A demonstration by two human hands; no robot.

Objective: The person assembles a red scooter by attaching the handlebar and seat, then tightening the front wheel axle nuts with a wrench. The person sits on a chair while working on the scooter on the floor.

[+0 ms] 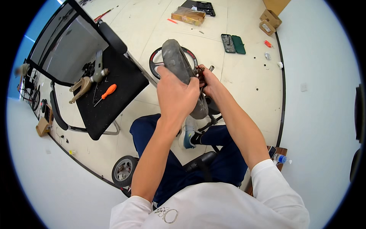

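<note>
A small wheel with a dusty grey-black tyre [176,61] is held up in front of me, tilted and seen nearly edge-on. My left hand [176,91] grips the near face of the tyre, its fingers wrapped round. At the wheel's right side, my right hand [209,81] closes on brownish metal parts near the hub; its fingers partly hide them, and their exact kind is unclear. Behind the tyre shows another wheel [153,64], black-rimmed with red marks. Below my hands, dark frame parts [209,123] are partly covered by the tyre and my legs.
On the left, a black chair [124,82] carries an orange-handled screwdriver [109,91] and a tan metal fork [82,87]. Another wheel [124,170] lies lower left. A green tool case [238,45] and cardboard boxes [271,18] are farther off. A bottle [281,158] lies at right.
</note>
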